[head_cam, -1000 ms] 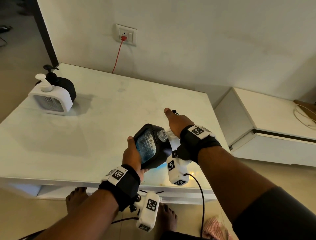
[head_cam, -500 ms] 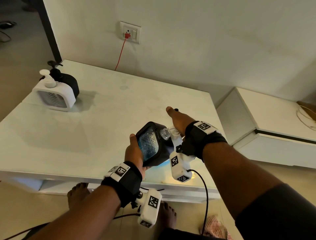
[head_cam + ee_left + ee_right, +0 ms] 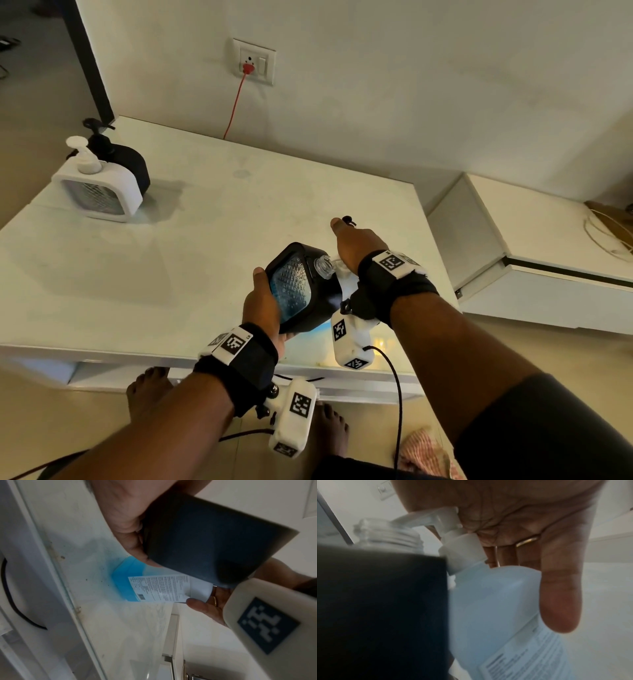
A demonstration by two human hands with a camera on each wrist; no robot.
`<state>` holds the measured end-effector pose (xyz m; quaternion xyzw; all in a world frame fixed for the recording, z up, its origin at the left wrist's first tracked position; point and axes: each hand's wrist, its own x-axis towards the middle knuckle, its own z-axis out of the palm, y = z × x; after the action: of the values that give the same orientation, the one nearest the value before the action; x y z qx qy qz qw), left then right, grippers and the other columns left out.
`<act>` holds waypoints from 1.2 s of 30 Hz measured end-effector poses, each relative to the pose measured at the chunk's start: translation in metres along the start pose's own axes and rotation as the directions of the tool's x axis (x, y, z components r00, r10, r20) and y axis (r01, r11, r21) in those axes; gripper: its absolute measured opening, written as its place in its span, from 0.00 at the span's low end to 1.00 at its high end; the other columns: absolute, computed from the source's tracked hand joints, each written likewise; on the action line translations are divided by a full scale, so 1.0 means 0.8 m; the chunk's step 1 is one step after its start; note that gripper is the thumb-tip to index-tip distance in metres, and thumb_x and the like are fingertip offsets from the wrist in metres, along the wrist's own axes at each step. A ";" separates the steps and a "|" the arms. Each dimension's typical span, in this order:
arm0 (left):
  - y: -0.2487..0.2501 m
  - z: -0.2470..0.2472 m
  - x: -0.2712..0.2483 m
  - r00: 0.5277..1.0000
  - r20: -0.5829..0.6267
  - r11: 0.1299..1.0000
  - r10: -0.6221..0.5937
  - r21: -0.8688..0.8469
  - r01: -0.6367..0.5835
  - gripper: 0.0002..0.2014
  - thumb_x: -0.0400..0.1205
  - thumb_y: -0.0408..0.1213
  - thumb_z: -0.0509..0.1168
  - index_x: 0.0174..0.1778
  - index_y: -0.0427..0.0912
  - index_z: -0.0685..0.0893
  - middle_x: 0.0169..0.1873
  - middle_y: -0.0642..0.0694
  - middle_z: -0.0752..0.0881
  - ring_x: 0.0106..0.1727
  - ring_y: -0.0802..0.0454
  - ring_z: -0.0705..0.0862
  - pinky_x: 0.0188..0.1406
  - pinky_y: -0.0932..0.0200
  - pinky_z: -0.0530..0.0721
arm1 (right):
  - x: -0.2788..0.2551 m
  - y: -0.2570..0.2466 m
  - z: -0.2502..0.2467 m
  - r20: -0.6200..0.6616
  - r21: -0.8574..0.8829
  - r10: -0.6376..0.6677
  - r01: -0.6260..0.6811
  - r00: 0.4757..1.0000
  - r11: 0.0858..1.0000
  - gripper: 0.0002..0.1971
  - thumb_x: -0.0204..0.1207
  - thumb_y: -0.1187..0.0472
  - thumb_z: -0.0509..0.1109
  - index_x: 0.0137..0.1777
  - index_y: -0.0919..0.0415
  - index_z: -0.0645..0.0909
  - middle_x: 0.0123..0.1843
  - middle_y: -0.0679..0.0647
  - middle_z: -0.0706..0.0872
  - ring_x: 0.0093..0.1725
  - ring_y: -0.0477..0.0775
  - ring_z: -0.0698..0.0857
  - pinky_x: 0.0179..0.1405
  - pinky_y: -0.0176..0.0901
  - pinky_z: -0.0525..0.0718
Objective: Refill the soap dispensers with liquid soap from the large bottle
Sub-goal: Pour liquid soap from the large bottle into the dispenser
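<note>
My left hand (image 3: 263,301) grips a black square dispenser (image 3: 298,291) and holds it tilted above the table's near edge, its clear threaded neck (image 3: 323,267) uncapped and pointing right. The neck (image 3: 388,536) sits just under the white pump spout (image 3: 419,516) of the large bottle of blue soap (image 3: 496,608). My right hand (image 3: 356,243) lies palm-down on the pump head, fingers straight. In the left wrist view the bottle's blue base (image 3: 123,577) stands on the table behind the dispenser (image 3: 205,540). Most of the bottle is hidden in the head view.
A white dispenser (image 3: 99,192) and a black one (image 3: 126,164) stand at the far left of the white table (image 3: 205,240). A small black part (image 3: 347,219) lies beyond my right thumb. A low white cabinet (image 3: 548,257) stands to the right. A red cable (image 3: 236,102) hangs from the wall socket.
Both hands and the black dispenser keep almost the same pose. Only the head view has shifted a little.
</note>
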<state>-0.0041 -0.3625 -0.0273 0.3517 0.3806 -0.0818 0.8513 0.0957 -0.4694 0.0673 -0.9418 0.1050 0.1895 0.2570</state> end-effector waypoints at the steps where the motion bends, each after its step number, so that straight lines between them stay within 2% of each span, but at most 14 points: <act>1: 0.000 -0.001 0.000 1.000 0.004 1.000 0.002 0.005 -0.002 0.25 0.91 0.64 0.51 0.67 0.51 0.83 0.62 0.38 0.88 0.61 0.36 0.88 0.62 0.36 0.88 | 0.002 -0.001 0.002 0.004 0.029 0.027 -0.027 1.000 0.999 0.40 0.80 0.30 0.49 0.79 0.60 0.71 0.74 0.62 0.78 0.71 0.66 0.78 0.73 0.54 0.72; 3: 0.001 -0.001 -0.002 1.000 0.010 1.000 0.004 0.013 -0.005 0.24 0.91 0.64 0.51 0.63 0.52 0.84 0.61 0.38 0.88 0.61 0.36 0.88 0.63 0.36 0.88 | 0.003 -0.003 0.002 0.018 0.063 0.040 -0.042 0.999 0.997 0.46 0.75 0.23 0.49 0.79 0.60 0.71 0.74 0.61 0.79 0.68 0.63 0.79 0.72 0.54 0.71; 5: 0.002 -0.001 -0.001 1.000 0.015 1.000 0.001 0.005 -0.001 0.23 0.91 0.64 0.51 0.60 0.52 0.84 0.61 0.38 0.89 0.61 0.35 0.88 0.66 0.34 0.87 | -0.001 -0.005 -0.008 0.086 0.060 0.010 -0.016 0.996 0.998 0.44 0.77 0.23 0.46 0.73 0.58 0.77 0.66 0.58 0.84 0.58 0.60 0.82 0.59 0.48 0.72; 6: 0.003 -0.001 -0.001 1.000 0.016 1.000 0.002 0.002 -0.002 0.23 0.91 0.64 0.51 0.59 0.53 0.85 0.61 0.38 0.89 0.62 0.35 0.88 0.67 0.32 0.86 | -0.004 -0.007 -0.014 0.130 0.067 -0.013 0.004 0.991 0.998 0.40 0.78 0.23 0.43 0.62 0.56 0.81 0.52 0.57 0.89 0.48 0.58 0.82 0.50 0.45 0.71; 8: 0.004 -0.001 0.000 1.000 0.002 1.000 -0.001 0.001 0.001 0.24 0.90 0.65 0.52 0.60 0.53 0.85 0.63 0.38 0.89 0.63 0.35 0.88 0.69 0.31 0.85 | -0.013 -0.012 -0.026 0.197 0.078 -0.029 0.013 0.980 0.997 0.37 0.78 0.23 0.41 0.44 0.54 0.77 0.28 0.55 0.77 0.30 0.52 0.72 0.40 0.44 0.68; 10: 0.003 -0.001 0.001 1.000 -0.005 1.000 0.000 0.002 0.000 0.25 0.90 0.65 0.51 0.64 0.52 0.85 0.64 0.38 0.89 0.63 0.35 0.88 0.69 0.31 0.85 | -0.019 -0.013 -0.032 0.207 0.076 -0.052 0.036 0.977 0.996 0.42 0.78 0.24 0.40 0.64 0.57 0.81 0.30 0.53 0.67 0.29 0.50 0.66 0.43 0.46 0.67; 12: 0.004 0.000 0.000 1.000 -0.006 1.000 0.003 -0.001 -0.003 0.25 0.90 0.65 0.51 0.64 0.52 0.84 0.63 0.38 0.89 0.63 0.36 0.87 0.69 0.32 0.84 | -0.019 -0.014 -0.031 0.181 0.068 -0.071 0.059 0.981 0.996 0.43 0.81 0.27 0.41 0.82 0.58 0.68 0.34 0.55 0.74 0.32 0.52 0.71 0.44 0.45 0.70; 14: 0.005 0.001 -0.003 1.000 -0.006 1.000 0.002 -0.007 -0.002 0.24 0.90 0.65 0.51 0.64 0.52 0.83 0.63 0.38 0.88 0.63 0.35 0.87 0.69 0.31 0.84 | -0.017 -0.015 -0.025 0.167 0.065 -0.082 0.072 0.983 0.995 0.40 0.83 0.29 0.42 0.83 0.58 0.65 0.58 0.61 0.84 0.49 0.58 0.81 0.56 0.48 0.74; 15: 0.005 0.001 -0.003 1.000 -0.007 1.000 -0.001 -0.005 0.001 0.24 0.90 0.65 0.51 0.64 0.52 0.83 0.64 0.38 0.88 0.63 0.35 0.87 0.69 0.31 0.84 | -0.016 -0.014 -0.023 0.157 0.065 -0.077 0.067 0.985 0.996 0.40 0.83 0.30 0.43 0.83 0.57 0.66 0.71 0.62 0.80 0.62 0.60 0.80 0.63 0.49 0.71; 17: 0.004 0.000 -0.004 1.000 -0.007 1.000 -0.001 0.003 0.002 0.24 0.90 0.65 0.51 0.61 0.52 0.84 0.63 0.38 0.88 0.63 0.35 0.87 0.67 0.33 0.85 | -0.015 -0.012 -0.018 0.133 0.070 -0.058 0.049 0.989 0.996 0.39 0.83 0.29 0.45 0.83 0.56 0.67 0.79 0.60 0.74 0.72 0.60 0.77 0.62 0.47 0.67; 21: 0.001 0.000 -0.002 1.000 -0.001 1.000 0.003 0.005 -0.003 0.23 0.91 0.65 0.50 0.57 0.53 0.84 0.62 0.37 0.88 0.62 0.35 0.87 0.60 0.38 0.88 | -0.008 -0.008 -0.013 0.107 0.106 -0.028 0.016 0.994 0.994 0.39 0.83 0.29 0.48 0.83 0.57 0.65 0.78 0.58 0.75 0.72 0.59 0.77 0.57 0.44 0.63; 24: 0.000 0.000 -0.001 1.000 0.005 1.000 0.009 0.003 -0.009 0.24 0.91 0.64 0.50 0.61 0.52 0.84 0.62 0.37 0.88 0.62 0.35 0.87 0.59 0.39 0.88 | -0.001 -0.008 -0.007 0.086 0.089 -0.008 0.000 0.996 0.996 0.42 0.81 0.28 0.47 0.83 0.59 0.65 0.73 0.61 0.79 0.62 0.60 0.80 0.57 0.45 0.68; 29: -0.001 -0.002 0.001 1.000 0.011 1.000 0.009 0.014 -0.009 0.25 0.91 0.64 0.51 0.68 0.52 0.82 0.63 0.37 0.87 0.60 0.36 0.88 0.53 0.42 0.89 | 0.010 -0.004 0.005 0.037 0.002 0.001 -0.001 0.999 1.000 0.40 0.80 0.29 0.47 0.84 0.54 0.63 0.76 0.62 0.75 0.68 0.65 0.77 0.64 0.52 0.71; 36: -0.003 -0.003 0.002 1.000 0.021 1.000 0.006 0.014 -0.006 0.27 0.90 0.66 0.51 0.71 0.52 0.82 0.66 0.35 0.87 0.64 0.33 0.87 0.59 0.36 0.89 | 0.010 0.001 0.000 -0.017 0.069 0.057 -0.055 0.998 0.996 0.39 0.80 0.31 0.54 0.82 0.59 0.67 0.76 0.60 0.77 0.71 0.64 0.77 0.67 0.51 0.71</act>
<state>-0.0052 -0.3622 -0.0309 0.3578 0.3698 -0.0857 0.8531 0.1028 -0.4712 0.0634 -0.9308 0.1402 0.1841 0.2830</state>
